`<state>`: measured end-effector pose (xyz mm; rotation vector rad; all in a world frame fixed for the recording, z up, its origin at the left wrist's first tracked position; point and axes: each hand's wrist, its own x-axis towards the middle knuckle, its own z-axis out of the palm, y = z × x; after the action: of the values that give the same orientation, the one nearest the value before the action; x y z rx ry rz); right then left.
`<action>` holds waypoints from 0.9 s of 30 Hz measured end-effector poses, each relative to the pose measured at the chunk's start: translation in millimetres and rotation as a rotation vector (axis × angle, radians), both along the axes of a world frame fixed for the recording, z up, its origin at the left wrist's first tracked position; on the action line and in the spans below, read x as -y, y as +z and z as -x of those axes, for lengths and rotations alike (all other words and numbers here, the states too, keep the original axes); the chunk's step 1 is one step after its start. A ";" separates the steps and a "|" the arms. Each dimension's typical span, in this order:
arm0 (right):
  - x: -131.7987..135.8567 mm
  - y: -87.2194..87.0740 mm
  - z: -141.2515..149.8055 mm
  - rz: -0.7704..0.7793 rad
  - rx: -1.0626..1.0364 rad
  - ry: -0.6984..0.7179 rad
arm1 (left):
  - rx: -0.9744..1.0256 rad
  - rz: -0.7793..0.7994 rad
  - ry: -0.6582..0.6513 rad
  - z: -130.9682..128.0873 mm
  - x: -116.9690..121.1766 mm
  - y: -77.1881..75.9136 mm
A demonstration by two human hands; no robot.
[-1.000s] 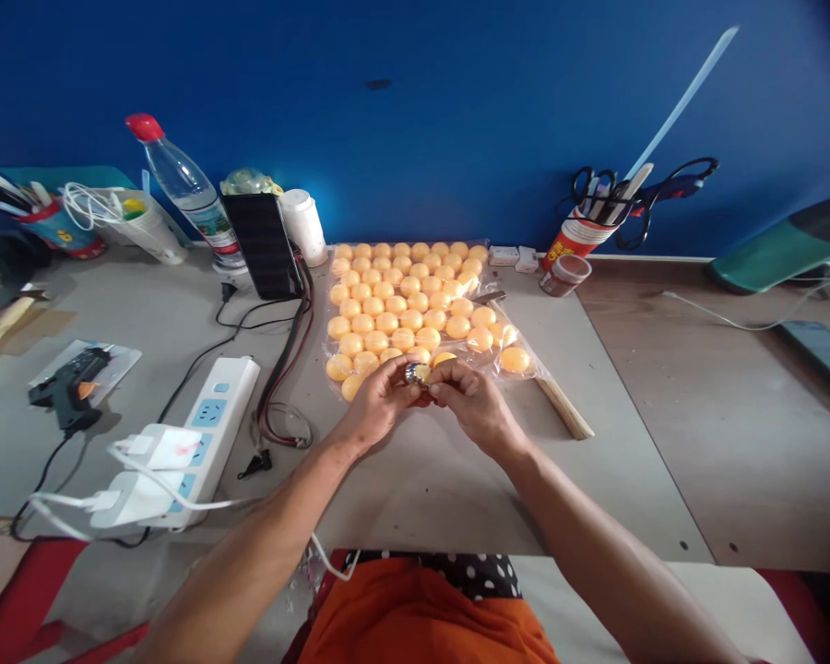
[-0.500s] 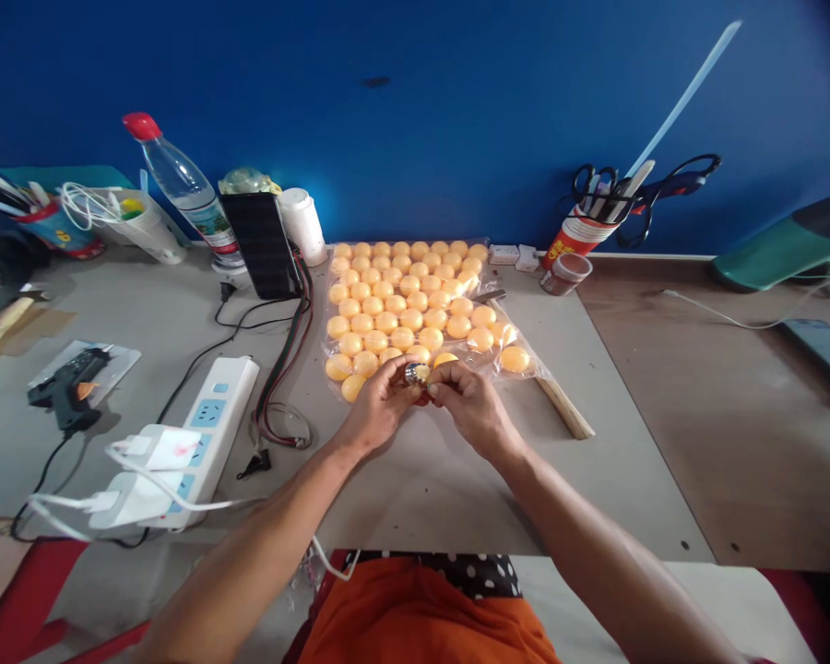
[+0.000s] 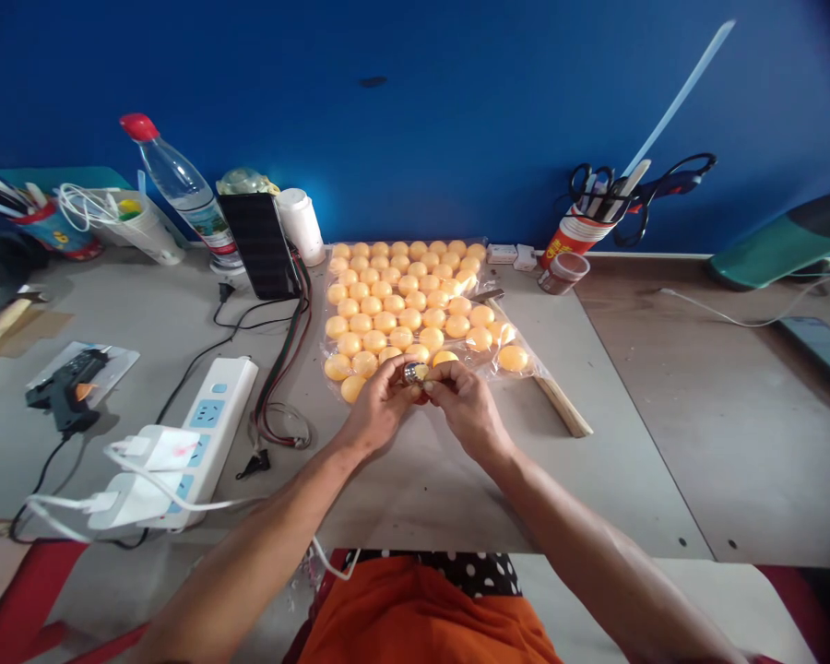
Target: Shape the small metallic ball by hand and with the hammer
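A small shiny silver round object (image 3: 414,373) sits between my two hands, its exact kind too small to make out. My left hand (image 3: 382,403) is closed around its left side. From the right, my right hand (image 3: 466,398) pinches at its lower edge with thumb and fingertips; what lies under those fingers is hidden. Just beyond my fingers a clear plastic pack of orange balls (image 3: 408,318) lies flat on the desk. A wooden-handled tool (image 3: 563,409) lies partly under the pack's right edge.
To the left are a white power strip (image 3: 219,420) with plugged chargers, a black glue gun (image 3: 70,387) and loose cables. A phone (image 3: 259,244) leans upright before a bottle (image 3: 186,189). At back right stand a pen cup (image 3: 575,232) and a small jar (image 3: 564,274).
Both hands stay at the same spot, gripping the silver object. The view has shifted very slightly; nothing else has visibly moved.
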<state>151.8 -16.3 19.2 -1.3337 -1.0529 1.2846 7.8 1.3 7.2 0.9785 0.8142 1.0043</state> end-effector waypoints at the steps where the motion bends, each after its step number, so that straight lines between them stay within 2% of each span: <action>1: -0.3 -0.7 0.3 0.005 -0.031 -0.013 | -0.001 0.004 -0.005 0.3 0.2 0.6; 5: -2.6 -1.8 -0.5 0.032 -0.150 -0.019 | -0.007 0.032 -0.014 1.7 0.9 2.5; 14: -4.8 0.9 -3.0 0.047 -0.191 0.045 | 0.043 0.130 -0.023 3.9 -0.2 6.3; 23: -4.0 1.6 -5.4 0.039 -0.107 0.063 | 0.132 0.221 -0.014 5.6 -2.1 8.6; 27: -4.5 2.7 -5.9 0.023 -0.059 0.052 | 0.162 0.240 -0.057 5.5 -1.1 11.7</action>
<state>157.7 -11.7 21.9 -1.2851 -1.0406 1.3701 2.3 2.5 18.9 0.7017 0.7484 0.9009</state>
